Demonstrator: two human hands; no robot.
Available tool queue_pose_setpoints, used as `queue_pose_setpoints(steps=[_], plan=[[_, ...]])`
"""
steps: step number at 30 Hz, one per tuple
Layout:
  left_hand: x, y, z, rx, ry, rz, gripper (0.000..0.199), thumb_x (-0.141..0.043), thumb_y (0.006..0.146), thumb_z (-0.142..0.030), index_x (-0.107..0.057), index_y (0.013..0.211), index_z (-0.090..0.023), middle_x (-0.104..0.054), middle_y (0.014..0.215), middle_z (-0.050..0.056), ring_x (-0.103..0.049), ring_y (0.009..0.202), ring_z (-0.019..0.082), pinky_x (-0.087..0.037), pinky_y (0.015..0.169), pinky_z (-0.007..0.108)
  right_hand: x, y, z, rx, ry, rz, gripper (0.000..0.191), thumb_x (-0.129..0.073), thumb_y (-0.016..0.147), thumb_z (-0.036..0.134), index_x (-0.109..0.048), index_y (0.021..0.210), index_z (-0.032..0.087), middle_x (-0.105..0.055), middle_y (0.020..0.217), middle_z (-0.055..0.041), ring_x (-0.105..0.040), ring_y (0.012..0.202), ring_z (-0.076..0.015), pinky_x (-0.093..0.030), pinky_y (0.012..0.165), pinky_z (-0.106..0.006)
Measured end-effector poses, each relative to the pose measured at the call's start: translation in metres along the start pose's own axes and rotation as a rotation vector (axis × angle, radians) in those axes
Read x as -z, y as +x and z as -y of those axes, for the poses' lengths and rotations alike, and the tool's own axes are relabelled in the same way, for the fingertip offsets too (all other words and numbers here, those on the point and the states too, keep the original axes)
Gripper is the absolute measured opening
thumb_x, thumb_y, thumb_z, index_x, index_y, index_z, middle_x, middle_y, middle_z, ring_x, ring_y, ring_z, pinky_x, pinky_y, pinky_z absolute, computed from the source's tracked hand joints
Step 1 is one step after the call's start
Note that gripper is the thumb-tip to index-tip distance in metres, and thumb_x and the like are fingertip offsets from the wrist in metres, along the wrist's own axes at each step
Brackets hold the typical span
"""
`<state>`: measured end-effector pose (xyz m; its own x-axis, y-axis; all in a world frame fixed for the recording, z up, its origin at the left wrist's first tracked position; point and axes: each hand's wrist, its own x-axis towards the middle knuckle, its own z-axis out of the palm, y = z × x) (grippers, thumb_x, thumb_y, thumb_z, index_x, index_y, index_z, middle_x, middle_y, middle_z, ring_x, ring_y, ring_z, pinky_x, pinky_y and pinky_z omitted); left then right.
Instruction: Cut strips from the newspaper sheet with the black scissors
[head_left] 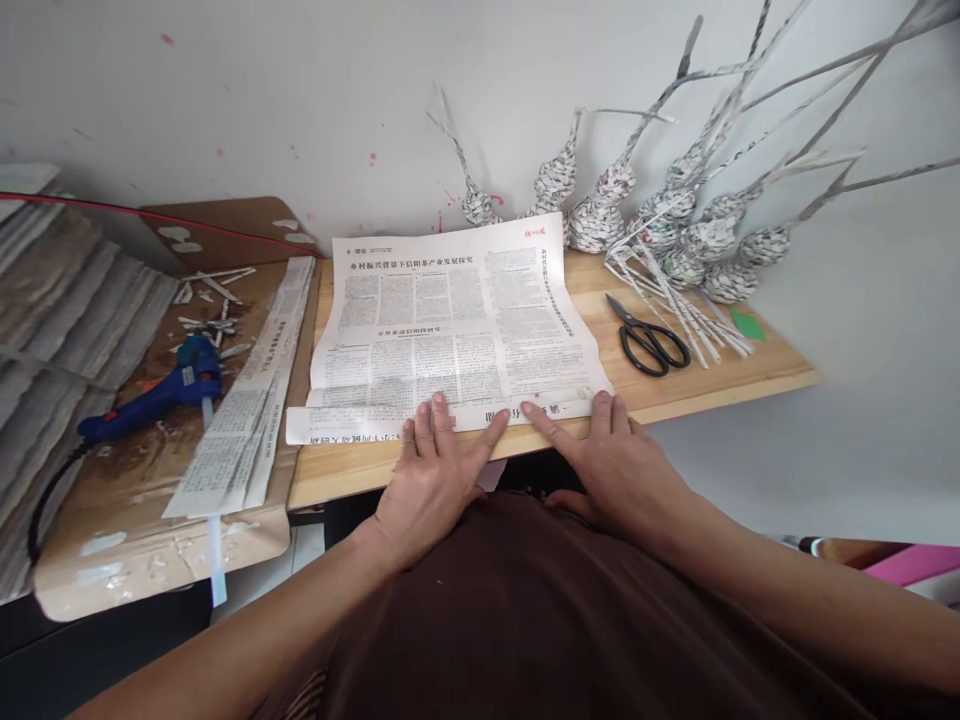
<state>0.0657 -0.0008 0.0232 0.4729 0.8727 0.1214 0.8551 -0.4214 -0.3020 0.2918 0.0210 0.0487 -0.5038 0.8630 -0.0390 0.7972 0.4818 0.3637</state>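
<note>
A printed newspaper sheet (420, 320) lies on the wooden board, its near edge folded over into a narrow strip. My left hand (431, 475) rests on that folded strip, fingers stretched out and pressing flat. Over the right part of the same fold lies my right hand (619, 465), its fingers spread, with the index finger and thumb apart. The tips of my left thumb and right index finger come close to each other on the strip. Neither hand grips anything. To the right of the sheet lie black-handled scissors (651, 343) with their blades closed.
Gourd-shaped woven paper pieces (596, 205) with long stems stand along the wall. Rolled paper sticks (682, 300) lie before them. At left, a blue glue gun (161, 395) and cut newspaper strips (244, 410) lie on cardboard (67, 570), beside a tall newspaper stack (60, 310).
</note>
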Motion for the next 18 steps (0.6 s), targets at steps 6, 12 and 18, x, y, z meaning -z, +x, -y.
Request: queue_pose_setpoints(steps=[6, 12, 18], plan=[[-0.004, -0.001, -0.003, 0.017, -0.021, 0.027, 0.103, -0.071, 0.087, -0.037, 0.0, 0.16, -0.026, -0.041, 0.15, 0.033, -0.047, 0.133, 0.048, -0.049, 0.101, 0.062, 0.002, 0.007, 0.0, 0.076, -0.111, -0.03, 0.12, -0.084, 0.058, 0.07, -0.027, 0.158, 0.037, -0.066, 0.117, -0.0321, -0.07, 0.083, -0.0442, -0.052, 0.058, -0.042], [-0.014, -0.023, 0.016, 0.006, -0.034, -0.004, 0.084, -0.058, 0.094, -0.045, -0.019, 0.16, -0.01, -0.034, 0.156, 0.028, -0.036, 0.143, 0.043, -0.04, 0.114, 0.054, -0.019, 0.003, -0.013, 0.147, -0.176, -0.181, 0.12, -0.09, 0.057, 0.056, -0.029, 0.158, 0.033, -0.068, 0.108, -0.0286, -0.067, 0.08, -0.0445, -0.049, 0.054, -0.039], [-0.022, -0.043, 0.031, 0.016, 0.061, -0.046, 0.072, -0.048, 0.099, -0.043, -0.027, 0.157, -0.005, -0.041, 0.154, 0.026, -0.043, 0.141, 0.04, -0.041, 0.114, 0.049, -0.039, 0.003, -0.02, 0.193, -0.132, -0.277, 0.089, -0.068, 0.078, 0.042, -0.029, 0.157, 0.033, -0.062, 0.095, -0.0267, -0.06, 0.072, -0.0432, -0.038, 0.044, -0.037]])
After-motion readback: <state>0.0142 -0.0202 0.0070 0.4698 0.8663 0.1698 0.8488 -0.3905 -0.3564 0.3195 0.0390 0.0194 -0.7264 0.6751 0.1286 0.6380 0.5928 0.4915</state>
